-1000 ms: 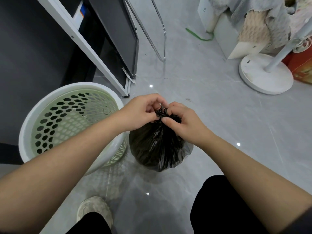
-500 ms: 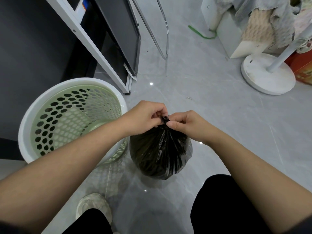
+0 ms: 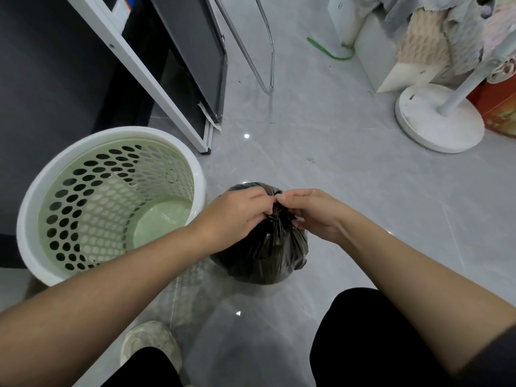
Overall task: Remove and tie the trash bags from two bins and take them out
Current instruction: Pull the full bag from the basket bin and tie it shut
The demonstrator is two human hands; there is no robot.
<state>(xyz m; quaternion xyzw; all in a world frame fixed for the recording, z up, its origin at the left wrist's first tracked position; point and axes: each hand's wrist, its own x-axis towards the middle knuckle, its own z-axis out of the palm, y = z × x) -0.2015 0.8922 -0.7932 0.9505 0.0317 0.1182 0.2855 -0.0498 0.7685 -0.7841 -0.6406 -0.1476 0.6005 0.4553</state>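
A full black trash bag (image 3: 265,258) sits on the grey floor, just right of a white and pale green perforated bin (image 3: 106,202) that has no liner in it. My left hand (image 3: 237,216) and my right hand (image 3: 312,213) meet over the bag's gathered neck, and both pinch the twisted plastic at the top. The knot itself is mostly hidden under my fingers.
A white frame and a dark panel (image 3: 195,60) lean behind the bin. A chrome chair leg (image 3: 265,51) stands beyond. At the right are a white round fan base (image 3: 438,118), a white box and a red box. My shoe (image 3: 150,347) and knee are at the bottom.
The bag and both hands sit lower in the frame than before, as the view has tilted. My fingers have shifted on the bag's neck and stay closed on it.
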